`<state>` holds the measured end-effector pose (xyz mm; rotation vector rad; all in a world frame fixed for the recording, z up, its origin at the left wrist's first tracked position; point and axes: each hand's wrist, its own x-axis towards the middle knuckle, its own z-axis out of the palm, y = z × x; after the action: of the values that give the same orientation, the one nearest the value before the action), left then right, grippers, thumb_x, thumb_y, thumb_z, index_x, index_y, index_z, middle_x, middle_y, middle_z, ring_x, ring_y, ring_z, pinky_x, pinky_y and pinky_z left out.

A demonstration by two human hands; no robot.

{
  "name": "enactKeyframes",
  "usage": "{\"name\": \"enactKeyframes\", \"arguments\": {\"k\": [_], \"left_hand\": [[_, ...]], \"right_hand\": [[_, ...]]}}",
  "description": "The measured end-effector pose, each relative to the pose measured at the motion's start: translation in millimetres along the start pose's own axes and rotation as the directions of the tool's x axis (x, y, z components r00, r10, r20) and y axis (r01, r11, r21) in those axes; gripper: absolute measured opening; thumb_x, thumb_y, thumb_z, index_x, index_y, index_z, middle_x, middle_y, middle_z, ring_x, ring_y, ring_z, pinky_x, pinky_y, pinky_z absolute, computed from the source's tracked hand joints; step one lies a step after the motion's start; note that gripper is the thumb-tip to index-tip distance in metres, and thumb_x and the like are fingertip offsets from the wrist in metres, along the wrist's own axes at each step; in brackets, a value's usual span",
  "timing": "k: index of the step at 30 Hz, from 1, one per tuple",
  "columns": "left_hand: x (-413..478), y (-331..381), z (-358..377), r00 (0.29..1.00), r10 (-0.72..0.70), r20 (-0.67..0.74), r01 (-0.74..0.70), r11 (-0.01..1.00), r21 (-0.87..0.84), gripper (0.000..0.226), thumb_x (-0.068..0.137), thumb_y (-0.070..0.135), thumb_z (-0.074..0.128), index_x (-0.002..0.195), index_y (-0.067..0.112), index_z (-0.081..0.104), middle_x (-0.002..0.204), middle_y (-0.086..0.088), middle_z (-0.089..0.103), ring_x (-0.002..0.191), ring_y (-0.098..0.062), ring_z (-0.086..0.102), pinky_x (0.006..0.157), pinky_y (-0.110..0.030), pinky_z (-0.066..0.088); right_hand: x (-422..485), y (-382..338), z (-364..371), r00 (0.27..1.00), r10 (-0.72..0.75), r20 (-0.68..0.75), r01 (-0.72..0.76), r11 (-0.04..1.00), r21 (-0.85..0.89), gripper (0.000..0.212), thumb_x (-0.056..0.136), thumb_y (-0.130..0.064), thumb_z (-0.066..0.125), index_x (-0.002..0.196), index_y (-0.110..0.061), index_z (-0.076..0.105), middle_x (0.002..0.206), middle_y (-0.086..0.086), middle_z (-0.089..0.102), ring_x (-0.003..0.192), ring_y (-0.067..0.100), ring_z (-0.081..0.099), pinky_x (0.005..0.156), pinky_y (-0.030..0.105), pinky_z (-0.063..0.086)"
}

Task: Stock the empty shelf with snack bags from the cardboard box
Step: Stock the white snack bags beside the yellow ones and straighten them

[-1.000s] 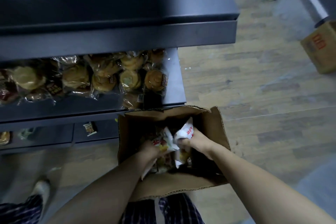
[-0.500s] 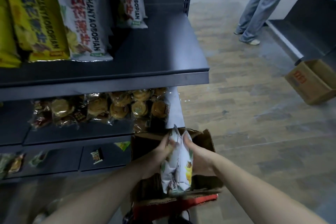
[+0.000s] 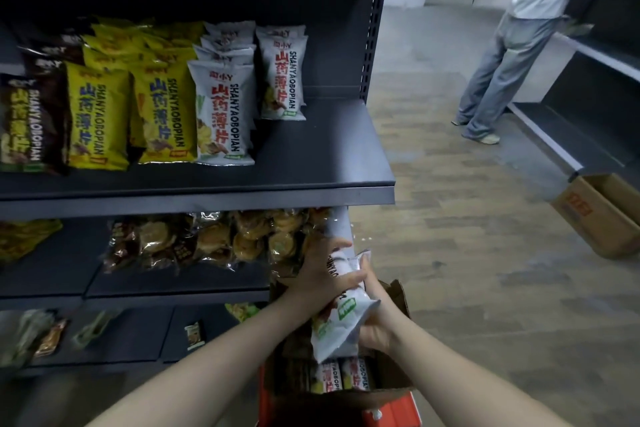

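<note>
Both hands hold a bunch of white snack bags (image 3: 341, 315) upright above the open cardboard box (image 3: 398, 302) at the bottom centre. My left hand (image 3: 318, 270) grips the bags near their top, and my right hand (image 3: 372, 322) grips them lower on the right side. More white bags (image 3: 343, 378) lie inside the box. On the dark shelf (image 3: 318, 156) above stand rows of white bags (image 3: 221, 111), yellow bags (image 3: 97, 114) and brown bags (image 3: 20, 125); its right part is bare.
Clear packs of round pastries (image 3: 214, 239) fill the shelf below. Small packets (image 3: 194, 334) lie on the lowest shelf. A person in jeans (image 3: 498, 73) stands at the far right by another shelf unit (image 3: 588, 104), with a second cardboard box (image 3: 599, 211) on the wooden floor.
Both hands have lifted the white bags out of the box and raised them towards the shelves. The view has tilted up, bringing the stocked snack shelf into sight.
</note>
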<state>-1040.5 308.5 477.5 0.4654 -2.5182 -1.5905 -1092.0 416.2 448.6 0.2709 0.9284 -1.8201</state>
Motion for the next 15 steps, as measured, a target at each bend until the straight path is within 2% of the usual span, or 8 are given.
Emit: {"name": "enactKeyframes", "arguments": {"k": [1,2,4,8,11,13,15], "left_hand": [[-0.9,1.1,-4.8,1.0,-0.001,0.0,0.001,1.0,0.013,0.049,0.066,0.045,0.069,0.11,0.036,0.049,0.123,0.006,0.048,0.113,-0.005,0.047,0.089,-0.013,0.037],[-1.5,2.2,-10.4,1.0,0.012,-0.002,-0.012,0.999,0.029,0.055,0.065,0.051,0.066,0.115,0.034,0.048,0.125,0.007,0.047,0.114,-0.004,0.047,0.089,-0.011,0.037],[-7.0,3.8,-21.6,0.994,0.105,0.016,-0.106,0.993,0.051,0.062,0.069,0.059,0.057,0.12,0.026,0.048,0.128,0.007,0.044,0.115,-0.002,0.046,0.091,-0.012,0.037],[-15.6,24.2,-42.1,0.965,0.253,0.07,-0.261,0.953,0.155,0.054,0.079,0.056,0.046,0.122,0.025,0.047,0.134,0.012,0.039,0.123,0.012,0.034,0.099,-0.007,0.031],[-17.8,52.8,-55.6,0.941,0.322,0.105,-0.339,0.885,0.32,0.069,0.073,0.062,0.049,0.132,0.027,0.043,0.141,0.016,0.033,0.131,0.004,0.028,0.111,-0.019,0.024],[-14.6,70.4,-63.9,0.928,0.373,-0.002,-0.323,0.805,0.498,0.084,0.063,0.07,0.051,0.135,0.028,0.039,0.143,0.015,0.025,0.132,-0.003,0.021,0.111,-0.026,0.021],[-8.7,85.9,-70.6,0.92,0.342,-0.19,-0.198,0.826,0.528,0.09,0.06,0.07,0.061,0.135,0.025,0.039,0.14,0.009,0.025,0.13,-0.01,0.022,0.11,-0.03,0.023]], "right_hand": [[-6.2,-4.1,5.9,0.999,0.011,0.035,-0.012,1.0,0.014,0.072,0.08,-0.057,0.064,0.131,-0.006,0.056,0.133,0.016,0.057,0.124,0.028,0.055,0.107,0.041,0.04],[-12.4,-8.9,10.9,0.998,0.018,0.055,-0.018,1.0,-0.004,0.071,0.084,-0.061,0.056,0.13,-0.007,0.058,0.135,0.02,0.055,0.125,0.029,0.054,0.109,0.042,0.038],[-17.6,-15.4,17.3,0.994,0.041,0.104,-0.033,0.997,-0.076,0.071,0.086,-0.066,0.046,0.124,-0.009,0.065,0.132,0.022,0.057,0.121,0.032,0.057,0.104,0.044,0.042],[-24.8,-22.2,33.9,0.986,0.067,0.155,-0.053,0.994,-0.092,0.076,0.082,-0.068,0.051,0.129,-0.009,0.061,0.132,0.024,0.056,0.123,0.036,0.055,0.103,0.047,0.044],[-29.0,-34.3,47.8,0.98,0.069,0.188,-0.042,0.989,-0.144,0.078,0.081,-0.071,0.048,0.12,-0.007,0.068,0.126,0.023,0.06,0.118,0.035,0.058,0.106,0.048,0.039],[-30.2,-48.8,57.7,0.976,0.037,0.216,-0.005,0.989,-0.145,0.081,0.082,-0.074,0.044,0.122,-0.007,0.066,0.128,0.022,0.059,0.118,0.034,0.058,0.104,0.048,0.04],[-32.1,-67.2,69.5,0.97,-0.023,0.242,0.054,0.991,-0.12,0.085,0.082,-0.076,0.04,0.122,-0.006,0.065,0.128,0.022,0.059,0.118,0.034,0.059,0.103,0.049,0.042]]}}
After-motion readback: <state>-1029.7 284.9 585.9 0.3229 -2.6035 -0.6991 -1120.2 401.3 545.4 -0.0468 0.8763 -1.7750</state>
